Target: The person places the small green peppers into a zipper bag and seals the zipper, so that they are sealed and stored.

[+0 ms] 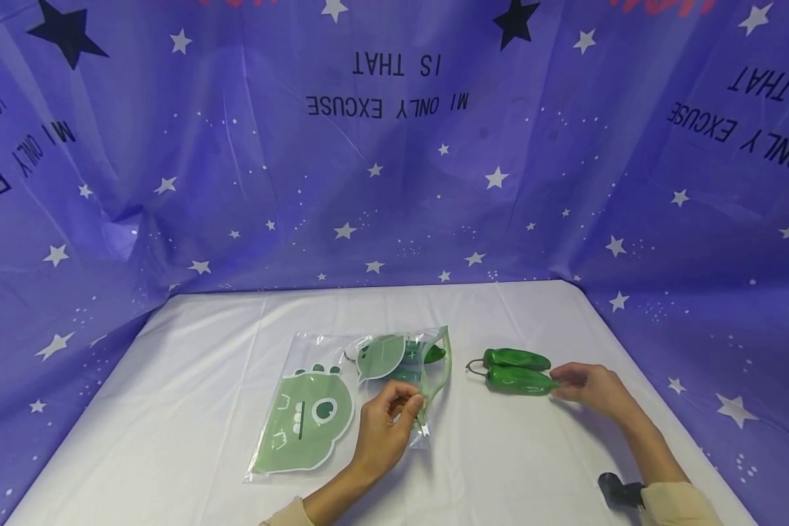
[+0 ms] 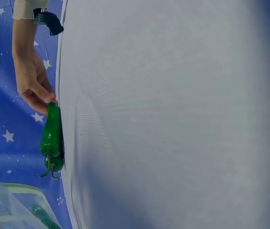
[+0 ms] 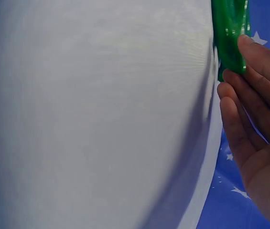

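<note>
A clear zip bag [image 1: 272, 409] with a green cartoon monster print lies flat, its green-edged mouth toward the right. Inside it, near the mouth, is a green pepper [image 1: 436, 354], partly covered by the print. My left hand [image 1: 384, 427] pinches the near part of the bag's mouth between thumb and fingers. To the right, two glossy green chili peppers lie side by side, stems pointing left: a far pepper [image 1: 518, 358] and a near pepper [image 1: 519, 380]. My right hand [image 1: 588, 387] holds the near pepper's tip, thumb on top and fingertips under it [image 3: 234, 57].
A white cloth covers the table [image 1: 191, 365]. Purple curtains [image 1: 394, 190] with stars and lettering enclose its back and sides. A black wrist-worn device [image 1: 620, 491] sits at the right sleeve.
</note>
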The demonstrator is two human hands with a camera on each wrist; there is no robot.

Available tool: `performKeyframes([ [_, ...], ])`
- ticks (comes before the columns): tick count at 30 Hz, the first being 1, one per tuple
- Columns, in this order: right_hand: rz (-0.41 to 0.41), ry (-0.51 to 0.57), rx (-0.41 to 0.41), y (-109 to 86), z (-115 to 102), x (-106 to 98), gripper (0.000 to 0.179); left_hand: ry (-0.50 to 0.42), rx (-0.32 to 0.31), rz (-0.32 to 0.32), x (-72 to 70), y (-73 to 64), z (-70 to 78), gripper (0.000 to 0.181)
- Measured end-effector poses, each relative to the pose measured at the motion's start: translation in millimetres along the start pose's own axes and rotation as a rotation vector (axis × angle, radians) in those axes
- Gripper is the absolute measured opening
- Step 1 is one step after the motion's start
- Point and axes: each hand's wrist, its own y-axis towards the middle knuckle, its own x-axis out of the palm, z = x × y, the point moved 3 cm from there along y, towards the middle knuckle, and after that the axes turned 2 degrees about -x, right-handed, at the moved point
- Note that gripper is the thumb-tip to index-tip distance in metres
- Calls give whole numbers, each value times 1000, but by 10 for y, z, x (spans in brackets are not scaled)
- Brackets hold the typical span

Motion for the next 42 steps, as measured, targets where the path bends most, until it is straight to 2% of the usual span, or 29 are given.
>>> performKeyframes([
  [8,17,1,-41,24,53,21,28,8,-9,-9,-6,6,-40,5],
  [23,21,-11,1,32,69,49,25,23,3,-6,5,-2,-35,4],
  [30,26,32,50,1,120,61,28,35,-27,-5,4,-16,-32,6],
  [35,46,55,77,-13,144,42,29,51,-19,-8,4,-16,-27,9],
  [42,80,127,90,-4,28,-45,32,46,-9,-9,-4,3,-25,6],
])
